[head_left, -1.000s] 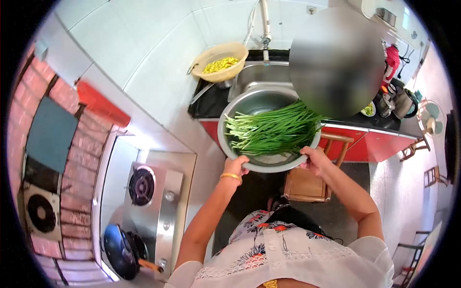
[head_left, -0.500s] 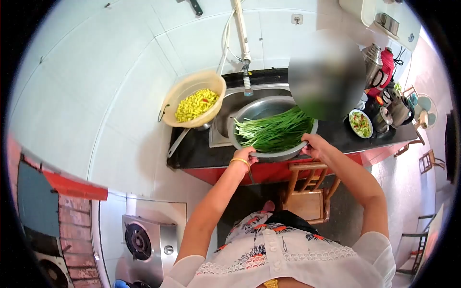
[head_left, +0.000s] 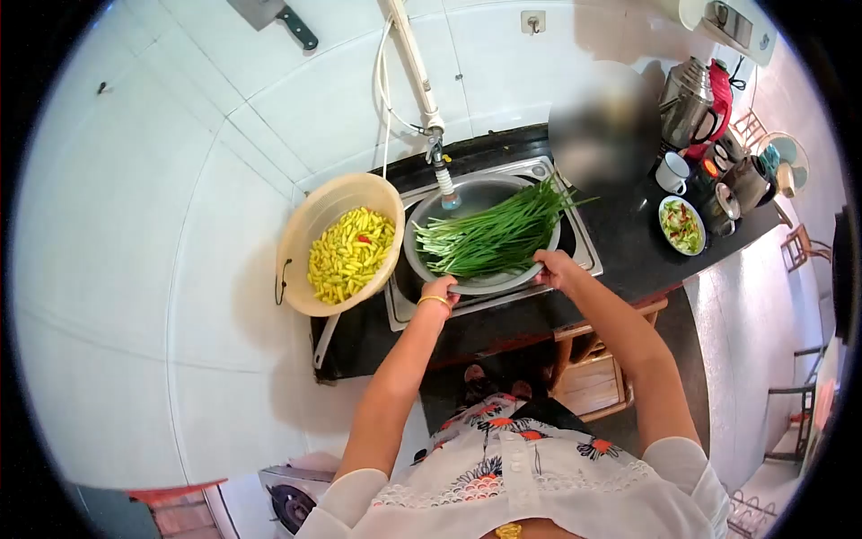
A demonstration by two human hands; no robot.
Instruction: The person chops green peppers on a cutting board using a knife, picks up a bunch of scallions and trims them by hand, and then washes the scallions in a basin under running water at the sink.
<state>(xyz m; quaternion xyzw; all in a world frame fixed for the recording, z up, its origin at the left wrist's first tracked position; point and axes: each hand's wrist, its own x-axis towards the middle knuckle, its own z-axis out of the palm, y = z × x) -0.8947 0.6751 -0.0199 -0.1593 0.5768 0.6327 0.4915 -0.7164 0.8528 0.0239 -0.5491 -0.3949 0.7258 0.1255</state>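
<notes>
A round grey metal basin (head_left: 503, 285) sits at the sink (head_left: 585, 254), below the faucet (head_left: 445, 176). Long green stalks (head_left: 494, 232) lie in it, pale ends to the left and some tips over the right rim. My left hand (head_left: 439, 293), with a yellow bracelet at the wrist, grips the near-left rim. Fingers of my right hand (head_left: 554, 269) are closed on the near-right rim. Left of the sink stands a cream basin (head_left: 296, 235) with yellow peppers (head_left: 350, 256) and a red one.
On the black counter (head_left: 628, 225) to the right are a plate of chopped food (head_left: 681, 226), a white mug (head_left: 672, 172), a kettle (head_left: 690, 103) and pots. A wooden chair (head_left: 591, 386) stands below the counter. A cleaver (head_left: 296, 27) hangs on the wall. One round area is blurred.
Both hands have brought the metal basin forward from in front of the counter to the sink, under the faucet. The view has shifted left, with the stove now mostly out of sight.
</notes>
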